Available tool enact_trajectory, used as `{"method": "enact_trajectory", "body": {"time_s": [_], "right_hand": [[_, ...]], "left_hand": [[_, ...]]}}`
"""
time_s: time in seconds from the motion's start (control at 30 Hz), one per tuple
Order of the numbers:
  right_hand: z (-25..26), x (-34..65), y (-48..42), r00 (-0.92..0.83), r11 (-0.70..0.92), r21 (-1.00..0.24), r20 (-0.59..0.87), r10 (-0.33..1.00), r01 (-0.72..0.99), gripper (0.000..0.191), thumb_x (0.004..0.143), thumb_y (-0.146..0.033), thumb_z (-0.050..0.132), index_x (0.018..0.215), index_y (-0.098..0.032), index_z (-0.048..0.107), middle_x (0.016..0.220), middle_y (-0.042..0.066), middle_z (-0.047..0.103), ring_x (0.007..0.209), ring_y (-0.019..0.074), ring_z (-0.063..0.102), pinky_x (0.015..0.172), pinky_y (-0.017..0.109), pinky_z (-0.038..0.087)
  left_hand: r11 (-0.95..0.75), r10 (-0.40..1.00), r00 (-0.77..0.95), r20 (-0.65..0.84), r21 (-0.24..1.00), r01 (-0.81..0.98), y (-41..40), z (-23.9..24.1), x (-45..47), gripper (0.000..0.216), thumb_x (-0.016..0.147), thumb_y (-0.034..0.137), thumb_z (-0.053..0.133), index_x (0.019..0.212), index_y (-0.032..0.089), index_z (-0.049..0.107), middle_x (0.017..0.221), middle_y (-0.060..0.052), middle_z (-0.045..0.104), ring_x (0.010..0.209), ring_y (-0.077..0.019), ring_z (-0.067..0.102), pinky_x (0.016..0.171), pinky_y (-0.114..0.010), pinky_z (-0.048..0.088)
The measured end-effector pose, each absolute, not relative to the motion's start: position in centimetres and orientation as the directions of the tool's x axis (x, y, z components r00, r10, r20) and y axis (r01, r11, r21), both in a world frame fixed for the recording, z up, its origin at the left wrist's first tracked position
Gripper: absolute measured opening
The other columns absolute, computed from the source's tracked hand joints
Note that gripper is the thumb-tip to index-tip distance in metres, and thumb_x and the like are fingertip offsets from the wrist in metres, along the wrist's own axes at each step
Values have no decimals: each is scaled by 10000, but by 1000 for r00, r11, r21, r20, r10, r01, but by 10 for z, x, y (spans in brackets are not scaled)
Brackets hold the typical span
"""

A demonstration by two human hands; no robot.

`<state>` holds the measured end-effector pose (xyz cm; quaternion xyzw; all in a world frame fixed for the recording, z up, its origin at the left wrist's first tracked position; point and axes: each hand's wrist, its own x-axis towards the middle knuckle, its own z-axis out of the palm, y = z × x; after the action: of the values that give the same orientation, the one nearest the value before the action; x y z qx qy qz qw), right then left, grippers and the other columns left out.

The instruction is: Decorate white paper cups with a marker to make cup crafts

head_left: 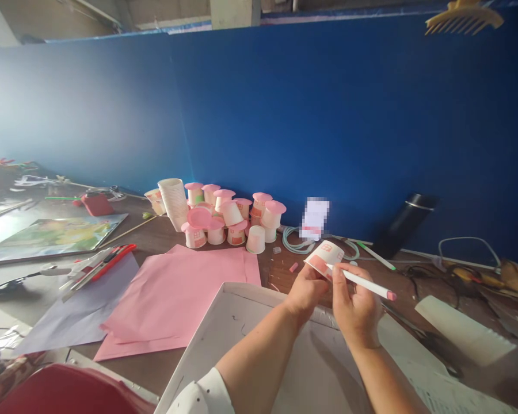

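Note:
My left hand (pixel 304 290) grips a small white paper cup (pixel 326 255) with pink and red drawing on its side, held tilted above a white board (pixel 237 333). My right hand (pixel 356 305) pinches a white pen with a pink end (pixel 369 286), its tip against the cup's side. Behind, near the blue wall, stands a cluster of decorated cups with pink round tops (pixel 231 215) and a stack of plain white cups (pixel 172 201).
Pink paper sheets (pixel 176 293) and a lilac sheet (pixel 82 310) lie at left, with scissors (pixel 101 261) and a picture board (pixel 52 236). A black flask (pixel 408 224), cables (pixel 466 259), a white comb-like block (pixel 464 328) sit at right. A red object (pixel 64 394) is at bottom left.

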<state>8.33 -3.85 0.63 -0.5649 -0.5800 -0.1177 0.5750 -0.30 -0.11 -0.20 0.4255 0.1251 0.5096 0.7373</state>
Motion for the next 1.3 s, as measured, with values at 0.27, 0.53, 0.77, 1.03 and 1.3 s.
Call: {"method": "enact_trajectory", "body": {"time_s": [0.27, 0.53, 0.77, 1.03, 1.3], "right_hand": [[5, 82, -38, 478, 333, -710, 679, 557, 620, 280, 900, -348, 504, 1111, -186, 592, 887, 70, 648, 736, 167, 619, 713, 339, 495], [8, 85, -34, 628, 223, -879, 461, 627, 422, 419, 824, -458, 584, 1160, -209, 548, 1076, 100, 639, 975, 231, 619, 838, 372, 467], [-3, 91, -23, 634, 208, -976, 120, 764, -65, 545, 724, -511, 676, 1194, -269, 544, 1094, 46, 644, 888, 217, 655, 785, 366, 522], [0, 87, -21, 546, 245, -896, 2, 838, -371, 540, 656, -406, 761, 1135, -240, 577, 885, 16, 704, 788, 197, 680, 687, 298, 550], [1, 89, -22, 550, 195, -919, -29, 835, -344, 555, 647, -437, 760, 1125, -213, 590, 819, 13, 694, 692, 185, 666, 605, 279, 540]], "left_hand": [[222, 908, 381, 173, 574, -788, 2, 0, -7, 561, 506, 23, 497, 1033, 156, 633, 1048, -55, 652, 1073, -208, 546, 974, -317, 367], [292, 920, 387, 67, 545, -786, -1, 7, -10, 501, 468, 26, 489, 928, 150, 644, 1011, -54, 651, 974, -170, 569, 877, -259, 413], [233, 910, 401, 104, 673, -702, -5, 6, -6, 568, 471, 36, 493, 1010, 131, 646, 881, -53, 678, 901, -203, 609, 867, -310, 429], [196, 861, 483, 161, 770, -607, -12, 3, -3, 604, 546, 62, 557, 1141, 148, 608, 991, -78, 681, 942, -243, 618, 866, -362, 453], [118, 858, 498, 128, 893, -434, -17, -1, 4, 377, 632, 130, 625, 1005, 144, 675, 827, -53, 677, 835, -202, 611, 821, -329, 469]]}}
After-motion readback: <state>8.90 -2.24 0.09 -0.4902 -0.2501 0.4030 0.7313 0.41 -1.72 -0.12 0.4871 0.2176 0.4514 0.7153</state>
